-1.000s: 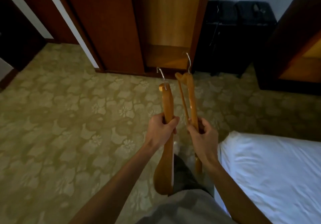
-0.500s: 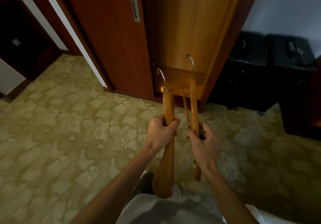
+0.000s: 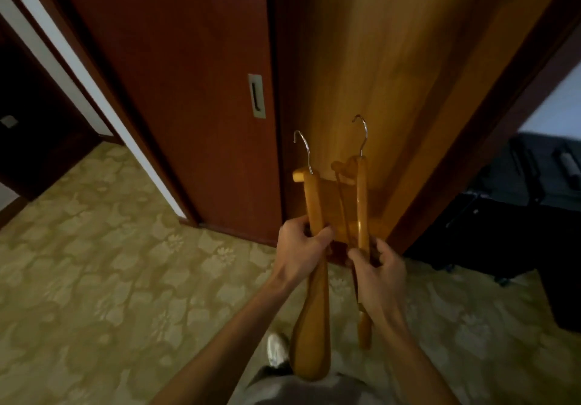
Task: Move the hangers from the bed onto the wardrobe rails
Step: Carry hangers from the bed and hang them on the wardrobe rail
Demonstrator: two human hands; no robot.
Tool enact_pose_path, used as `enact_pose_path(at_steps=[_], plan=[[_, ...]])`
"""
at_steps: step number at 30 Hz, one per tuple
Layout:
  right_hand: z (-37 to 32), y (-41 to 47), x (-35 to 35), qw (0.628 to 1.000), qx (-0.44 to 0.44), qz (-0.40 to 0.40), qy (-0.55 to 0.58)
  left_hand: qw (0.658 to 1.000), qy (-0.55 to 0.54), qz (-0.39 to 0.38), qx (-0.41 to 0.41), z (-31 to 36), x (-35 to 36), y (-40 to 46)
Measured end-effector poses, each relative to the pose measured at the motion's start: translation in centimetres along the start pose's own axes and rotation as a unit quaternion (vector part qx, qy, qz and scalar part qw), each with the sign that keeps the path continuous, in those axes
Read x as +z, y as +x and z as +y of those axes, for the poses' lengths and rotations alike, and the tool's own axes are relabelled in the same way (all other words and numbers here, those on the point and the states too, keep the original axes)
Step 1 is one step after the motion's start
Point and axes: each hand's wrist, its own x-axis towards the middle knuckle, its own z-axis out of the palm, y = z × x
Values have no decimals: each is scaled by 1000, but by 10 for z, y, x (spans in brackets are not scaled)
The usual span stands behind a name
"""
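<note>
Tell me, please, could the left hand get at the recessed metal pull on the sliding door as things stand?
Probably not freely: the left hand grips a wooden hanger, so its fingers are occupied. Nothing stands between it and the door pull, which lies above it; a knuckle might manage.

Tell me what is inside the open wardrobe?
Inside the open wooden wardrobe only bare light-wood panels and a low shelf show, partly hidden by two wooden hangers. No rail is in view.

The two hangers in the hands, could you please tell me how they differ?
The left hanger shows a broad, thick wooden end low down; the right hanger looks slimmer and shows a thin bar beside it. The right hanger's hook sits higher than the left's. Both are wooden, metal-hooked, held upright, left hand and right hand.
</note>
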Motion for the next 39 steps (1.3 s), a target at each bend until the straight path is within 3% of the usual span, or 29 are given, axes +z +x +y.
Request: enact_pose_path(at_steps=[6, 11, 22, 29, 39], plan=[[-55, 102, 40, 999, 0, 16, 38, 999, 14, -41, 16, 32, -24, 122], [-99, 180, 56, 999, -29, 23, 35, 997, -34, -60, 40, 73, -30, 206], [-205, 350, 94, 993, -110, -3, 42, 992, -33, -41, 112, 176, -31, 385], [-275, 421, 115, 988, -144, 10, 55, 991, -86, 11, 103, 245, -34, 461], [-377, 491, 142, 964, -230, 90, 100, 980, -83, -23, 179, 343, -58, 540]])
